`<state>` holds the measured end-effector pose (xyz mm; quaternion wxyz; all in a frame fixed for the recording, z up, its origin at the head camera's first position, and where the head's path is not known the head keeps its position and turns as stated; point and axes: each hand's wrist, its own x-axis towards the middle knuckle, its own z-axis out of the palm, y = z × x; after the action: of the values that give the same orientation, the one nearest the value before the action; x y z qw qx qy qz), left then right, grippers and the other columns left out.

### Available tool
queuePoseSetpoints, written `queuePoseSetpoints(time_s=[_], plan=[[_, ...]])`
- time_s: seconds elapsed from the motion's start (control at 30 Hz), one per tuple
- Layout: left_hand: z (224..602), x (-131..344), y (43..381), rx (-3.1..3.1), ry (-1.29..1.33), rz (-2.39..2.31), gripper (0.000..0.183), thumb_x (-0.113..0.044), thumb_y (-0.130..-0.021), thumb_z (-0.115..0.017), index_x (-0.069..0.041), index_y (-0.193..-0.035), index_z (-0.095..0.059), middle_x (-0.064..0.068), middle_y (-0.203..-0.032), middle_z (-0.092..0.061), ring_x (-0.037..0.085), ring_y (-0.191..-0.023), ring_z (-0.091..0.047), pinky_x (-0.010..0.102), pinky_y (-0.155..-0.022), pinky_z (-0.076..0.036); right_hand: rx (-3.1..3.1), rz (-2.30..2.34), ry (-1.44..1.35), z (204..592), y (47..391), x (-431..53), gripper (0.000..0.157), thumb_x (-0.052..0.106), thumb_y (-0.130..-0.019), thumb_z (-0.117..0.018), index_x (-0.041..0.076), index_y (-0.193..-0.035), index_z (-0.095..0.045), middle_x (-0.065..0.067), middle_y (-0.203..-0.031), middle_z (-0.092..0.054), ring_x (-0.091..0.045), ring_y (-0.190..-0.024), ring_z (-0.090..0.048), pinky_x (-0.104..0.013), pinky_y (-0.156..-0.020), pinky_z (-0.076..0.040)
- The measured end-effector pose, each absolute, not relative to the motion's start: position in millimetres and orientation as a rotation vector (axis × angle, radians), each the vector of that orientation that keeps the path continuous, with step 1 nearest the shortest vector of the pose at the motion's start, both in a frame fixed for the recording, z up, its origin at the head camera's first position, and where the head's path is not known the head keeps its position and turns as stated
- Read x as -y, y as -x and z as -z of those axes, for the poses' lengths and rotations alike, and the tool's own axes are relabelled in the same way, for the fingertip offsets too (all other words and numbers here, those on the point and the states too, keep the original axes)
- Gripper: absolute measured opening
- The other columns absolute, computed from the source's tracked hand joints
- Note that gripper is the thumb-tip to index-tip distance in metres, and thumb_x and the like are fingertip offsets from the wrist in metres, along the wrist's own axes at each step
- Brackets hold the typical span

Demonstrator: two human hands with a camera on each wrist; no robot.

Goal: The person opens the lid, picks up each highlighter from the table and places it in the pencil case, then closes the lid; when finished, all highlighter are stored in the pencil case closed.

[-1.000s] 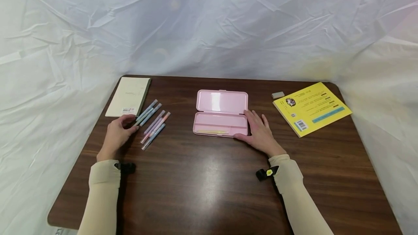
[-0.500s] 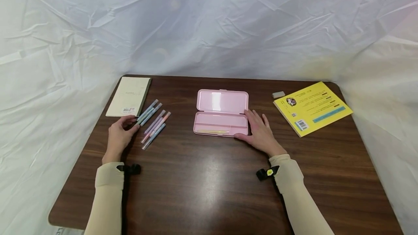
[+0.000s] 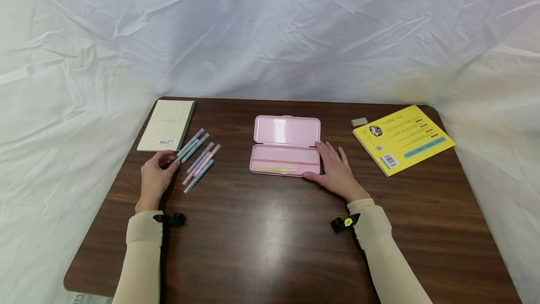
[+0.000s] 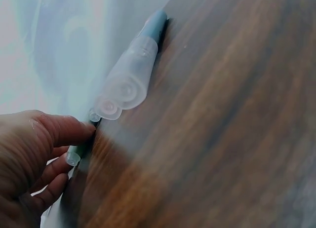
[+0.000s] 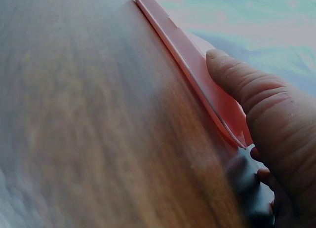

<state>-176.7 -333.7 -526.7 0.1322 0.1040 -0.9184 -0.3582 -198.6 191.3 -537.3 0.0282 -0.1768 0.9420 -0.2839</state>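
Cream sleeves reach in from the bottom of the frame, a black strap on each wrist, over a dark wood-grain tabletop. At left of centre, the person's left hand pinches a green pen, thumb and fingers clamped on its near end. Just beside it, capped pens in blue, purple and pink lie slanted toward the upper right. Right of centre, the right hand holds the right end of an open pink pencil case, thumb on its near edge, forefinger by the hinge, the other fingers extended. In the case's lower left compartment lies a slim yellow item. Toward the right, a yellow book sits at an angle, a small grey block beside its upper left corner. At upper left rests a cream notebook, barcode label facing up. A wrinkled pale sheet hangs behind.
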Motion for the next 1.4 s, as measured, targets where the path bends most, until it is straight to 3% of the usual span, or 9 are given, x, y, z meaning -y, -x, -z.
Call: queuePoseSetpoints(time_s=[0.5,0.8,1.03,1.4], plan=[[526.8,332.9,177.8,2.657,-0.272,0.994,0.036,-0.005,-0.095,-0.076,-0.003,-0.13,-0.068,0.015,-0.107,-0.075,0.022,-0.095,-0.064,0.023,-0.083,-0.042,-2.912,0.857,0.531,538.5,198.6,-190.8,0.108,0.061,-0.088,-0.078,0.007,-0.166,-0.026,-0.019,-0.171,-0.029,-0.039,-0.16,-0.018,-0.062,-0.126,0.0],[524.5,332.5,176.1,2.568,-0.284,1.114,0.037,-0.01,-0.096,-0.078,-0.004,-0.132,-0.069,0.015,-0.107,-0.076,0.007,-0.09,-0.062,0.016,-0.081,-0.044,-2.911,0.857,0.533,538.7,198.2,-191.2,0.108,0.063,-0.088,-0.077,0.009,-0.166,-0.026,-0.018,-0.171,-0.029,-0.038,-0.161,-0.018,-0.062,-0.126,-0.001],[520.4,330.8,178.0,2.547,-0.27,1.112,0.037,-0.014,-0.096,-0.079,-0.008,-0.131,-0.069,0.014,-0.104,-0.076,0.006,-0.087,-0.061,0.016,-0.079,-0.043,-2.916,0.866,0.535,537.9,197.6,-192.0,0.107,0.063,-0.088,-0.077,0.009,-0.166,-0.028,-0.018,-0.171,-0.03,-0.038,-0.16,-0.019,-0.063,-0.126,-0.001],[517.6,328.0,183.8,2.478,-0.186,1.196,0.039,-0.005,-0.093,-0.08,-0.005,-0.131,-0.069,0.017,-0.103,-0.076,-0.001,-0.082,-0.062,0.012,-0.078,-0.046,-2.906,0.85,0.525,537.7,197.5,-191.1,0.109,0.064,-0.088,-0.076,0.008,-0.167,-0.025,-0.018,-0.172,-0.028,-0.038,-0.161,-0.017,-0.062,-0.127,0.0]])
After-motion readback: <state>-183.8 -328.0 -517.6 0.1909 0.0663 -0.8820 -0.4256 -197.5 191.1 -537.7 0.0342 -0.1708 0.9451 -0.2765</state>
